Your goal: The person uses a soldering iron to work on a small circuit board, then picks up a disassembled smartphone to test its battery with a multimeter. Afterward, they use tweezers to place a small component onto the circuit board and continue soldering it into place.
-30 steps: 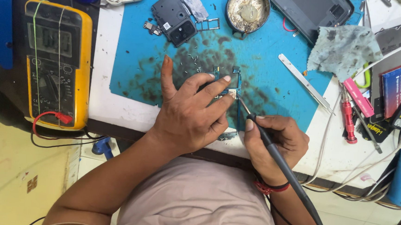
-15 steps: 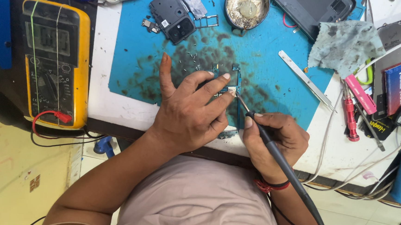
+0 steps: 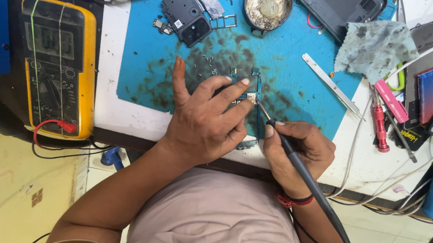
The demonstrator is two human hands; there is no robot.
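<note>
A: Where's the board relative to the iron?
B: Small blue-green circuit board (image 3: 242, 90) sits mid-frame on the stained blue rubber mat (image 3: 299, 71), pinned flat under the fingertips of the left hand (image 3: 204, 123), fingers spread. Right hand (image 3: 297, 154) is clamped around the black pencil-grip soldering iron (image 3: 299, 164), just below-right of the board.
A: Axis?
B: Iron runs diagonally, lower right to upper left; tip (image 3: 257, 103) lands at the board's right edge beside the left index finger. Right hand is the nearer one to the joint.
A: Change versus half a second back?
B: Barely any. Both hands have kept their grips, tip still on the same spot. Yellow multimeter (image 3: 59, 67) at left untouched, as is the worktop (image 3: 108, 111).
</note>
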